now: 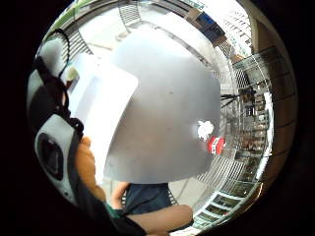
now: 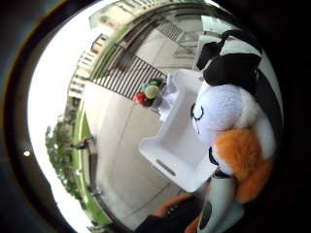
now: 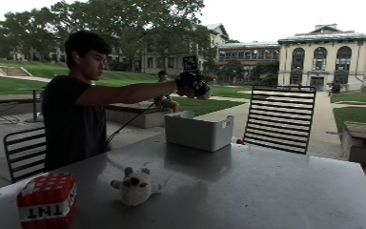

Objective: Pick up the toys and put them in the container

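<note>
In the outside view my gloved right hand (image 3: 191, 84) is raised above the white container (image 3: 198, 131) at the table's far side and grips a plush toy (image 3: 204, 92). The thumb side palm view shows this toy (image 2: 228, 121) close up: white, orange and black, hanging over the container (image 2: 167, 167), whose visible inside holds nothing. An orange part of the toy (image 1: 83, 167) shows beside the container (image 1: 103, 103) in the little finger side view. A red TNT block (image 3: 46, 200) (image 1: 215, 144) and a small white plush animal (image 3: 134, 186) (image 1: 205, 129) lie near the table's front corner.
The grey table (image 3: 265, 186) is bare between the container and the two toys. Green and red toys (image 2: 148, 92) lie just beyond the container. A slatted black chair (image 3: 279, 119) stands behind the table; another chair (image 3: 24, 152) is beside the person.
</note>
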The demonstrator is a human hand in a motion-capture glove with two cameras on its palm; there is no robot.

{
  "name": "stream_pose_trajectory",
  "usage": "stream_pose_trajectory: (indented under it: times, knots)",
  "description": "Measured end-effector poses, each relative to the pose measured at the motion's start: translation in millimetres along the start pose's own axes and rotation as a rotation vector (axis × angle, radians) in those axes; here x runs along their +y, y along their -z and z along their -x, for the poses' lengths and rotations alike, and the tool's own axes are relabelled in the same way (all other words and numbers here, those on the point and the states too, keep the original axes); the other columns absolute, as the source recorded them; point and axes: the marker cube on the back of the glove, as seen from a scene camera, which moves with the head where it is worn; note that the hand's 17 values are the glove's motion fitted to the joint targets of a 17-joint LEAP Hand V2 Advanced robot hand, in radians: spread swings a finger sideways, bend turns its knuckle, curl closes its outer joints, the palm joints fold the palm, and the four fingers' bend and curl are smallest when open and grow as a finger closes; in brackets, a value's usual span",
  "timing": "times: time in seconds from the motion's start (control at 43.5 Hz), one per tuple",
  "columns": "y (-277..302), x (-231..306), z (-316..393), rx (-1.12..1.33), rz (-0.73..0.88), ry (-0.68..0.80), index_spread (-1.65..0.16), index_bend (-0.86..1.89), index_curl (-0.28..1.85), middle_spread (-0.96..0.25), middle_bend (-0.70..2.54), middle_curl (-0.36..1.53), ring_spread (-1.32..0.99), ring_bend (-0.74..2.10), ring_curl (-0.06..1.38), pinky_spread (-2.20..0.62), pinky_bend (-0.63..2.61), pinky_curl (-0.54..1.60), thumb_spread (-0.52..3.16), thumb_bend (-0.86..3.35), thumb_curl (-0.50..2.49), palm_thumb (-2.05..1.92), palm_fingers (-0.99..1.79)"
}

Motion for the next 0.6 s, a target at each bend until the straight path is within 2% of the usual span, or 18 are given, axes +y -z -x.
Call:
stream_pose_trajectory:
  times: [0.092, 0.184, 0.207, 0.299, 0.345, 0.391, 0.437, 0.483, 0.506, 0.529, 0.552, 0.598]
  knots:
    - [-8.3, -5.3, 14.9, 0.014, 0.010, 0.016, -0.43, 0.13, 0.17, -0.36, 0.73, 0.62, -0.37, 1.26, 0.50, -0.47, 0.94, 0.43, 0.76, 0.58, 1.51, 0.51, 1.05]
    - [-16.0, -7.6, 12.5, 0.205, 0.013, 0.202, -0.43, 0.13, 0.16, -0.37, 0.72, 0.64, -0.37, 1.25, 0.50, -0.48, 0.94, 0.44, 0.77, 0.59, 1.54, 0.50, 1.04]
    - [-17.7, -7.9, 15.4, 0.205, 0.014, 0.205, -0.43, 0.13, 0.16, -0.37, 0.73, 0.65, -0.37, 1.25, 0.50, -0.48, 0.94, 0.44, 0.77, 0.60, 1.55, 0.50, 1.04]
    - [-23.3, -9.2, 41.6, 0.020, 0.010, 0.050, -0.43, 0.13, 0.15, -0.38, 0.72, 0.67, -0.37, 1.26, 0.51, -0.47, 0.94, 0.44, 0.77, 0.61, 1.58, 0.49, 1.03]
    - [-26.9, -10.9, 36.7, 0.051, 0.012, -0.030, -0.43, 0.10, 0.14, -0.38, 0.73, 0.68, -0.37, 1.26, 0.51, -0.48, 0.95, 0.44, 0.77, 0.61, 1.60, 0.48, 1.01]
    - [-32.2, -14.0, 11.4, 0.185, 0.035, -0.167, -0.43, 0.09, 0.13, -0.38, 0.72, 0.69, -0.38, 1.26, 0.51, -0.48, 0.97, 0.45, 0.78, 0.60, 1.61, 0.47, 0.96]
    - [-37.0, -13.6, -1.2, 0.252, 0.087, -0.220, -0.43, 0.01, 0.09, -0.38, 0.69, 0.69, -0.39, 1.23, 0.51, -0.47, 1.01, 0.46, 0.78, 0.55, 1.59, 0.41, 0.78]
    - [-38.7, -8.6, 18.1, 0.152, 0.136, -0.114, -0.43, -0.01, 0.08, -0.37, 0.67, 0.70, -0.39, 1.25, 0.53, -0.47, 1.05, 0.48, 0.79, 0.52, 1.58, 0.39, 0.70]
    - [-38.4, -5.7, 30.4, 0.083, 0.150, -0.043, -0.42, -0.06, 0.05, -0.30, 0.50, 0.64, -0.36, 1.20, 0.50, -0.45, 1.19, 0.51, 0.91, 0.49, 1.51, 0.27, 0.49]
    - [-37.6, -3.2, 38.9, 0.029, 0.158, 0.018, -0.41, 0.07, 0.09, -0.23, 0.35, 0.61, -0.30, 1.09, 0.49, -0.39, 1.19, 0.52, 0.94, 0.40, 1.43, 0.14, 0.14]
    - [-36.3, -1.2, 43.1, -0.006, 0.163, 0.063, -0.40, 0.12, 0.12, -0.19, 0.31, 0.62, -0.26, 1.08, 0.51, -0.35, 1.24, 0.56, 0.96, 0.34, 1.39, 0.07, 0.04]
    - [-32.4, 1.2, 44.8, -0.030, 0.167, 0.122, -0.39, 0.14, 0.13, -0.12, 0.25, 0.58, -0.20, 0.99, 0.48, -0.30, 1.29, 0.56, 1.01, 0.25, 1.29, -0.05, -0.04]
